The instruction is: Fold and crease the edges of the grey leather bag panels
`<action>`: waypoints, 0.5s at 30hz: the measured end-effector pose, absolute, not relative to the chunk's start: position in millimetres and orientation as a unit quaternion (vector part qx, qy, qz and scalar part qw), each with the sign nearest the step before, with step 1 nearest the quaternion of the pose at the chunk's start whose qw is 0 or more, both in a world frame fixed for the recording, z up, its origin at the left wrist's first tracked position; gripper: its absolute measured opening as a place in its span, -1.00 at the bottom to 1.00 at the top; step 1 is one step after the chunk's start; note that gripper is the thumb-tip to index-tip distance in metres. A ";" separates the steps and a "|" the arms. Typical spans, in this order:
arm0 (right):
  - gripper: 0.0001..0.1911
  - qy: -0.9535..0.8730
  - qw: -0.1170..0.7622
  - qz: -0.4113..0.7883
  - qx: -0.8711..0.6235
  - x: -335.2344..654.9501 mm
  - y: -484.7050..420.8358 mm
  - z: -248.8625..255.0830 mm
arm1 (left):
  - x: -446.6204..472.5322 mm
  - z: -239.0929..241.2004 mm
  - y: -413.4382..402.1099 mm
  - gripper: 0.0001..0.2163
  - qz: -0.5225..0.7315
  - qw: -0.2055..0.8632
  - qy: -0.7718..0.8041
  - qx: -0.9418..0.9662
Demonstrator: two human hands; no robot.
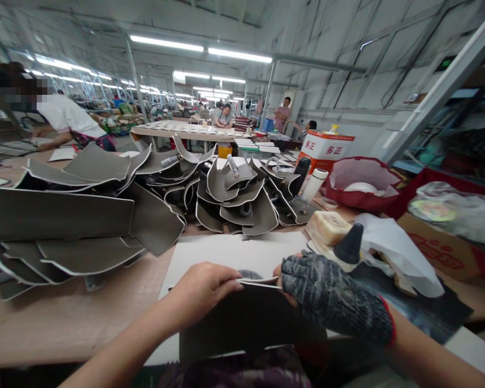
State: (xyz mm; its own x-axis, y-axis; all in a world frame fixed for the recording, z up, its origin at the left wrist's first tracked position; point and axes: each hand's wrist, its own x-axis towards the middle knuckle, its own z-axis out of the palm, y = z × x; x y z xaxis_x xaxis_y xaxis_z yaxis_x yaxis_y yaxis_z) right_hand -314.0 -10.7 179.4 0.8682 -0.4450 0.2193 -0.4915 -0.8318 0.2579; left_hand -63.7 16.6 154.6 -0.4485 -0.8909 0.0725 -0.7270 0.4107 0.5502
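Note:
A dark grey-brown leather panel [250, 318] with a pale cut edge hangs over the near side of the table in front of me. My left hand [204, 291], bare, pinches its upper edge between thumb and fingers. On the right, my right hand [319, 288] wears a grey knitted glove with a red cuff and grips the same edge. A grey rounded piece shows behind the edge, between both hands. Under the panel lies a white board [218, 253].
Stacks of curved grey-brown panels [60, 215] fill the left and middle of the table. To the right are a yellowish block [327, 226], a black cone [350, 242], white wrapping [396, 253], a red bag [364, 183] and a tin [327, 148]. A person in white [64, 116] leans at far left.

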 end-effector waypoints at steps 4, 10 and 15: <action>-0.90 -0.237 0.178 0.080 0.952 -310.4 -9.5 182.1 | -71.3 164.3 16.1 -0.72 -0.238 0.170 -0.812 0.505; -0.89 -0.269 0.113 0.142 0.946 -316.1 -7.6 195.9 | -69.7 169.8 18.4 -0.71 -0.244 0.192 -0.792 0.525; -0.75 -0.243 0.095 0.253 0.931 -336.1 -13.9 199.7 | -59.7 175.4 19.7 -0.67 -0.250 0.202 -0.783 0.533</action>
